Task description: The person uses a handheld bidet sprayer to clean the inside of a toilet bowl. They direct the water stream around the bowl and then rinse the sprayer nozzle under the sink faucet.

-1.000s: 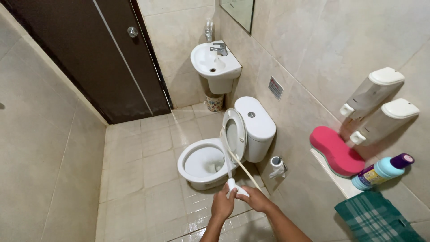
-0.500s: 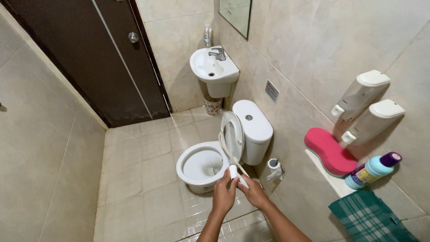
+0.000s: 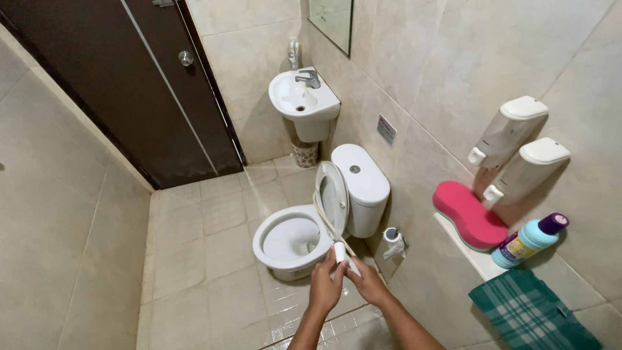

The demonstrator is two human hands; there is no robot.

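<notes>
Low centre of the frame, our left hand [image 3: 326, 288] and right hand [image 3: 367, 283] are both closed around a white spray nozzle [image 3: 339, 252], its hose [image 3: 325, 217] running up beside the open toilet [image 3: 291, 240]. We judge that a squeeze aimed off the bowl could wet the glossy floor [image 3: 207, 246], making slips likely.

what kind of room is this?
A small tiled bathroom. A white toilet with its lid up stands by the wall, a little corner sink beyond it, and two soap dispensers hang on the wall. Both hands, left and right, hold a white spray nozzle on a hose.
</notes>
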